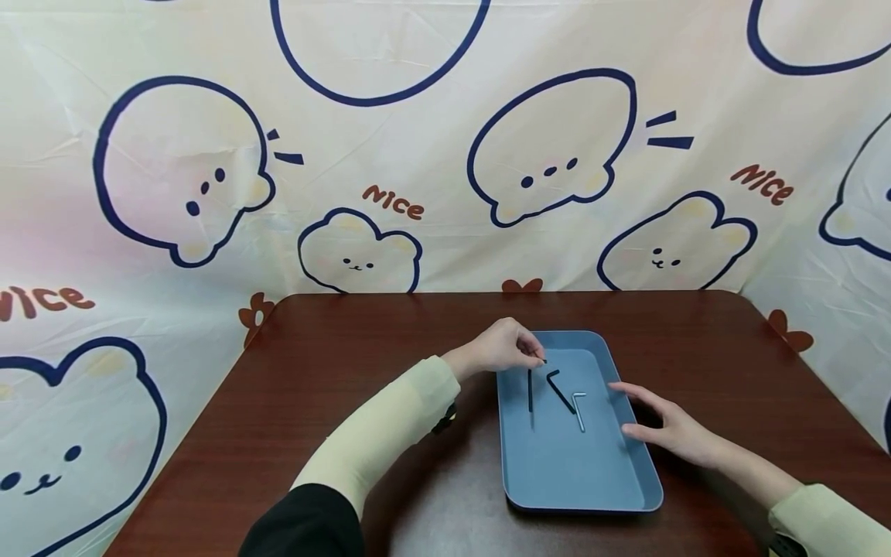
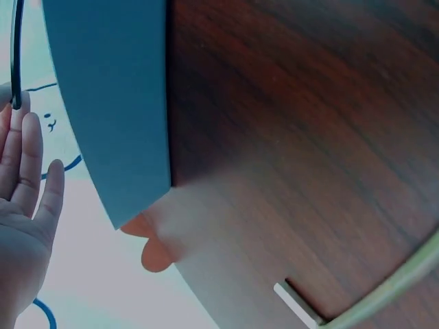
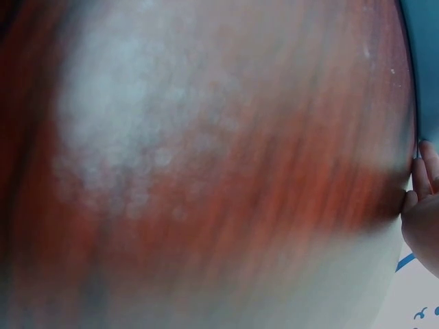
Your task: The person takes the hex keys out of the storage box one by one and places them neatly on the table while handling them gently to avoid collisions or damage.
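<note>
Over the far left part of a blue tray [image 1: 578, 472], my left hand [image 1: 497, 346] pinches a black hex key [image 1: 530, 393] near its bend, the long arm pointing down. The left wrist view shows that black hex key [image 2: 16, 55] at the fingertips. A second black hex key [image 1: 561, 393] lies slanted in the tray. Beside it is a smaller silver hex key [image 1: 579, 411]. At the tray's right side, my right hand [image 1: 671, 429] touches the rim with fingers spread and fairly straight. Only part of this hand [image 3: 422, 212] shows in the right wrist view.
The tray stands on a dark brown wooden table [image 1: 334, 348]. A cloth [image 1: 445, 155] printed with cartoon figures hangs behind and beside the table.
</note>
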The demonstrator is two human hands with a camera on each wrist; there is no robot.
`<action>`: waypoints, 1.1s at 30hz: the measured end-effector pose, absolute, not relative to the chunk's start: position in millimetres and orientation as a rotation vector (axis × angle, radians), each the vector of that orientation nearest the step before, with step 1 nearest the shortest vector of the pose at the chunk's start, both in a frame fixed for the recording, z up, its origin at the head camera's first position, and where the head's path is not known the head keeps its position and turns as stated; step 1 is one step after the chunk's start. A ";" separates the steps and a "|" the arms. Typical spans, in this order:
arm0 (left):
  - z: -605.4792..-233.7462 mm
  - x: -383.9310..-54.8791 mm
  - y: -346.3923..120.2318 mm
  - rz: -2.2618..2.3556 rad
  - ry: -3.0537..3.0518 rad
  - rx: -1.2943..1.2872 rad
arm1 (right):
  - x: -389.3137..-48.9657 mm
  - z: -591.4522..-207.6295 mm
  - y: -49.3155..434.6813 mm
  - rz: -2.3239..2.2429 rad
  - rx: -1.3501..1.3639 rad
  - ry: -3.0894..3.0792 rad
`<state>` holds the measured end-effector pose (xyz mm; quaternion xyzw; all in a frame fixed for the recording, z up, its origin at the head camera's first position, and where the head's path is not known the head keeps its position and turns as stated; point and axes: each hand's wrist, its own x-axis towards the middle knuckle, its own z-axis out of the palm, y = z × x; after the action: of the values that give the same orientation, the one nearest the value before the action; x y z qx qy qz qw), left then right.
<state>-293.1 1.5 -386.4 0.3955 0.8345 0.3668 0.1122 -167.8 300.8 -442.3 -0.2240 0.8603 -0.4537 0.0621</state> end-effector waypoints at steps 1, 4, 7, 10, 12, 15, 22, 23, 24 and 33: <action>-385.5 -293.1 0.4 1.075 2.448 1.164 | -168.1 -442.6 301.0 -1.370 -0.682 2.602; -382.9 -292.4 -2.9 1.076 2.437 1.178 | -168.3 -443.1 301.3 -1.365 -0.685 2.601; -380.3 -291.4 -6.6 1.071 2.428 1.198 | -168.4 -443.3 301.4 -1.367 -0.685 2.599; -376.7 -289.9 -10.5 1.062 2.433 1.221 | -168.4 -443.2 301.6 -1.371 -0.677 2.597; -374.5 -288.9 -13.0 1.058 2.433 1.225 | -168.5 -443.2 301.6 -1.373 -0.673 2.594; -371.6 -286.9 -16.8 1.055 2.433 1.239 | -168.5 -443.0 301.3 -1.375 -0.674 2.592; -361.8 -279.9 -28.7 1.081 2.416 1.192 | -169.2 -443.4 301.1 -1.363 -0.702 2.617; -360.5 -279.0 -31.1 1.087 2.413 1.180 | -169.3 -443.5 301.2 -1.363 -0.703 2.618; -359.3 -278.3 -33.6 1.093 2.409 1.172 | -169.3 -443.6 301.3 -1.362 -0.701 2.619; -354.9 -276.8 -58.4 1.140 2.401 1.174 | -168.6 -442.9 301.6 -1.371 -0.669 2.603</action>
<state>-276.8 -58.4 -354.9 0.4012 0.8207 0.3895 0.1177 -168.6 301.6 -442.9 -0.2214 0.8611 -0.4535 0.0625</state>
